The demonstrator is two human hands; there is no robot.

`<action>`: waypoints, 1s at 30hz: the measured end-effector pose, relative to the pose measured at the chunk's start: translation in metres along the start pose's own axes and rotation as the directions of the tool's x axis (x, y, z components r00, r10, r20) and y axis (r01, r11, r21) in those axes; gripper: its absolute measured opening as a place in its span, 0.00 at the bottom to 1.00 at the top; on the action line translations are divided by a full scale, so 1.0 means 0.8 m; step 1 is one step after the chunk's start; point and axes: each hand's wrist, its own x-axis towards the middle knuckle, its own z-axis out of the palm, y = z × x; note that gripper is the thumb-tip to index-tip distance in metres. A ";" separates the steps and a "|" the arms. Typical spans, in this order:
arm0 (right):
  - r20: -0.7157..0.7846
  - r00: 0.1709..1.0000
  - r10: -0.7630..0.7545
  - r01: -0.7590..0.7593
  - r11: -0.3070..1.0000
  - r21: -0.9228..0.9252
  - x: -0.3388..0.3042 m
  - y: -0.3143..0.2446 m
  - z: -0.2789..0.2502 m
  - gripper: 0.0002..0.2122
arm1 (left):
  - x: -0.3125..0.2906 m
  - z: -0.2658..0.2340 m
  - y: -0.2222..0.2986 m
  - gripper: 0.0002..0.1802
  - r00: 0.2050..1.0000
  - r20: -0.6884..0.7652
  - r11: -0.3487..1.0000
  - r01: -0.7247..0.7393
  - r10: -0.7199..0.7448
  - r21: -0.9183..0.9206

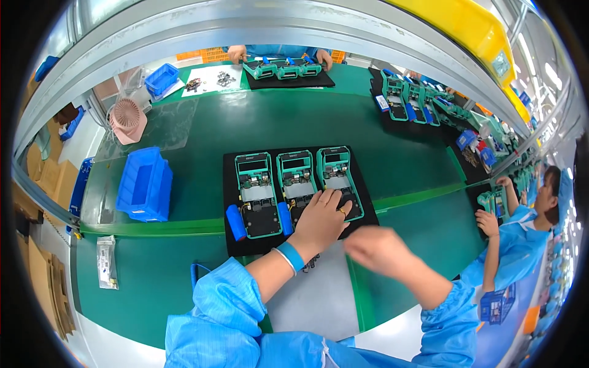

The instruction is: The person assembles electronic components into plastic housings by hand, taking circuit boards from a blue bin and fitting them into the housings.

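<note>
Three green device housings with circuit parts inside lie in a row on a black mat (236,248): the left housing (257,196), the middle housing (296,178) and the right housing (336,167). My left hand (322,218) rests over the lower parts of the middle and right ones, fingers stretched out; its palm side is hidden. Just off the mat's lower right corner, my right hand (380,250) hovers with curled fingers, smeared by motion. A blue cylinder (235,222) lies beside the left housing, and another blue cylinder (284,218) sits between the left and middle ones.
Left of the mat stands a blue bin (145,184), with a pink fan (127,119) behind it and a plastic bag (107,262) nearer me. Across the green table, another person's hands (237,54) hold similar housings. A co-worker (515,239) sits at right. A metal beam (276,27) crosses above.
</note>
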 end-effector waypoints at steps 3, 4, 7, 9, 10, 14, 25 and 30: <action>-0.186 0.979 0.085 -0.093 0.995 -0.033 0.033 0.049 -0.025 0.04 | 0.000 -0.006 0.003 0.26 1.000 0.005 1.000 0.007 -0.007 0.017; -0.253 0.965 0.073 -0.095 0.993 -0.075 0.041 0.070 -0.020 0.04 | 0.002 -0.009 0.004 0.26 1.000 0.010 1.000 0.009 -0.009 0.018; -0.246 0.964 -0.099 0.012 0.943 -0.332 0.060 0.125 0.001 0.03 | 0.009 -0.008 0.009 0.26 1.000 0.009 1.000 0.007 -0.007 -0.031; -0.205 0.972 -0.119 0.033 0.924 -0.380 0.070 0.144 0.013 0.04 | 0.009 -0.008 0.009 0.26 1.000 0.018 0.999 0.015 -0.014 -0.052; -0.173 0.976 -0.129 0.047 0.909 -0.414 0.075 0.150 0.019 0.04 | 0.009 -0.007 0.008 0.26 1.000 0.016 0.998 0.024 -0.023 -0.050; -0.094 0.983 -0.155 0.088 0.862 -0.499 0.082 0.168 0.029 0.05 | 0.007 -0.008 0.008 0.25 0.999 0.034 0.997 0.034 -0.032 -0.064; 0.031 0.973 -0.228 0.203 0.790 -0.578 0.088 0.163 0.027 0.07 | 0.005 -0.005 0.006 0.26 0.999 0.015 0.998 0.031 -0.030 -0.058; 0.124 0.977 -0.174 0.212 0.727 -0.653 0.097 0.162 0.026 0.05 | 0.006 -0.007 0.005 0.26 0.999 0.025 0.999 0.032 -0.031 -0.041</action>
